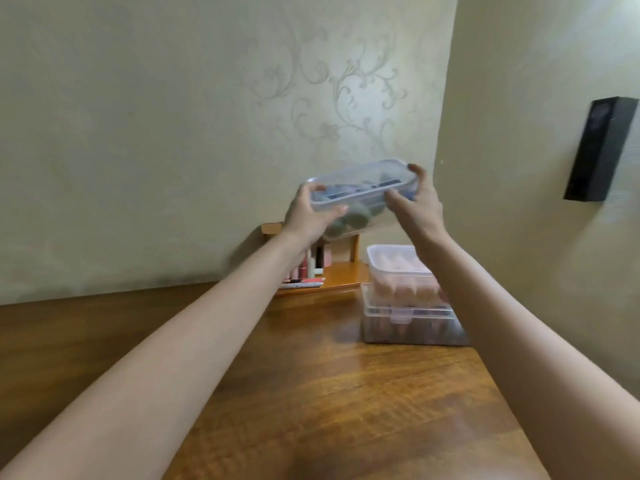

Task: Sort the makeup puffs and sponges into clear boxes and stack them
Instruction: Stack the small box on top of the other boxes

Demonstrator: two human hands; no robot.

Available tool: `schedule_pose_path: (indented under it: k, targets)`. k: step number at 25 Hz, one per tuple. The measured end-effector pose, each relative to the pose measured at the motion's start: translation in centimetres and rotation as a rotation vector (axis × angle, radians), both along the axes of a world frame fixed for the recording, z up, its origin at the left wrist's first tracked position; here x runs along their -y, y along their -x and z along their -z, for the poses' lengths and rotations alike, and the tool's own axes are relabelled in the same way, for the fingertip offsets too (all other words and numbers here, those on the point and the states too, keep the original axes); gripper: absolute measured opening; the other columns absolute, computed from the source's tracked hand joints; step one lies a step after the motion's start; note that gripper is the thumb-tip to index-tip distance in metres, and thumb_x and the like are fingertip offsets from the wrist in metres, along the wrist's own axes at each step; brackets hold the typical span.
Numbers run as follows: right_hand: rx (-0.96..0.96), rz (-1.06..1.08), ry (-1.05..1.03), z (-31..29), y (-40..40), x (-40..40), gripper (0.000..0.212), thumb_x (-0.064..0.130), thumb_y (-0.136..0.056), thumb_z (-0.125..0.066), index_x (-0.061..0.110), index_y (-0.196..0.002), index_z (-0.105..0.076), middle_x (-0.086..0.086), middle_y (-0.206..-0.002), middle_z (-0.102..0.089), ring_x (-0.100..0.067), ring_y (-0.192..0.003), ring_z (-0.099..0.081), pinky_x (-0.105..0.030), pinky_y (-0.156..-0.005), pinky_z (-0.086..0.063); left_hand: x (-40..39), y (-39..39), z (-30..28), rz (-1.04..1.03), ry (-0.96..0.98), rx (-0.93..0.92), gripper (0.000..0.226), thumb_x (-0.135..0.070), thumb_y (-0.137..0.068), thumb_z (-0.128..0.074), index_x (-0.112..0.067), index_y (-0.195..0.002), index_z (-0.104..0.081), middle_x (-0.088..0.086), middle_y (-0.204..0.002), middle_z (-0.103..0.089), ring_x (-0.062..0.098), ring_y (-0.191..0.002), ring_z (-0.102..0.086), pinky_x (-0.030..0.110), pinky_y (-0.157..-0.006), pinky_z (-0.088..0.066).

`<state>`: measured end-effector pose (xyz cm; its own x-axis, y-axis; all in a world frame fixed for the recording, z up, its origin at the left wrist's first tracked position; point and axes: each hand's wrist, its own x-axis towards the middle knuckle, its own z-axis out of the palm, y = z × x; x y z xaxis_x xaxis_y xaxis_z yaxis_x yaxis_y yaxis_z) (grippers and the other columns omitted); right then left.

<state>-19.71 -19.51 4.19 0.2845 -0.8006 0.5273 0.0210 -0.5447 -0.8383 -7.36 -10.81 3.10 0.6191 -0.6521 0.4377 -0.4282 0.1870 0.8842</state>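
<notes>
While both hands grip it by its ends, a lidded clear box (360, 192) of greenish sponges (346, 220) hangs in the air, tilted — left hand (308, 213) clamped at its nine o'clock end, right hand (419, 199) at three o'clock. At five o'clock from it, two stacked clear boxes (408, 296) of pink puffs stand on the wooden worktop (311, 393).

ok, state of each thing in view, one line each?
Lidded clear box: lid on, held in the air, tilted, greenish sponges inside.
Left hand: gripping the box's left end.
Right hand: gripping the box's right end.
Top stacked box: on the lower box, pink puffs inside; lid unclear.
Bottom stacked box: on the table, lid on, filled.
Wooden rack: upright, cosmetics on it.
</notes>
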Motion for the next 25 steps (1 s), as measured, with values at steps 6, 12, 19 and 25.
schedule_pose_path:
  k: [6,12,19,25]
  targets:
    - [-0.227,0.266,-0.17,5.2,6.3,4.9,0.061,0.028,-0.08,-0.054,0.019,-0.138,-0.036,-0.015,-0.136,-0.046,-0.036,-0.126,-0.041,-0.046,-0.106,-0.035,3.7,5.1,3.3,0.222,-0.228,-0.047,0.053,-0.035,-0.089,-0.059,-0.028,-0.138,-0.038,0.012,-0.145,-0.038,0.022,-0.115,-0.046,0.035,-0.094,-0.042]
    - [0.012,0.041,-0.414,6.9,8.5,7.7,0.041,0.03,-0.092,-0.042,0.012,-0.127,-0.049,-0.008,-0.12,-0.054,-0.024,-0.11,-0.05,-0.041,-0.097,-0.043,6.0,7.4,3.5,0.391,-0.14,-0.389,0.063,-0.055,-0.091,-0.042,-0.04,-0.146,-0.015,0.003,-0.151,-0.029,0.022,-0.124,-0.038,0.046,-0.103,-0.038]
    - [0.135,0.086,-0.398,8.0,12.0,10.2,0.044,0.038,-0.092,-0.042,0.018,-0.13,-0.048,-0.009,-0.128,-0.056,-0.029,-0.119,-0.053,-0.048,-0.102,-0.043,7.9,10.0,4.1,0.445,-0.162,-0.32,0.057,-0.053,-0.094,-0.037,-0.041,-0.146,-0.016,0.0,-0.15,-0.028,0.027,-0.138,-0.029,0.047,-0.105,-0.035]
    - [0.065,0.174,-0.782,11.5,12.1,9.9,0.05,0.04,-0.097,-0.025,0.012,-0.132,-0.047,-0.008,-0.126,-0.052,-0.032,-0.124,-0.046,-0.044,-0.104,-0.037,6.0,7.1,8.1,0.151,-0.59,-0.19,0.058,-0.048,-0.1,-0.015,-0.018,-0.149,-0.021,0.006,-0.158,-0.017,0.026,-0.146,-0.015,0.044,-0.117,-0.013]
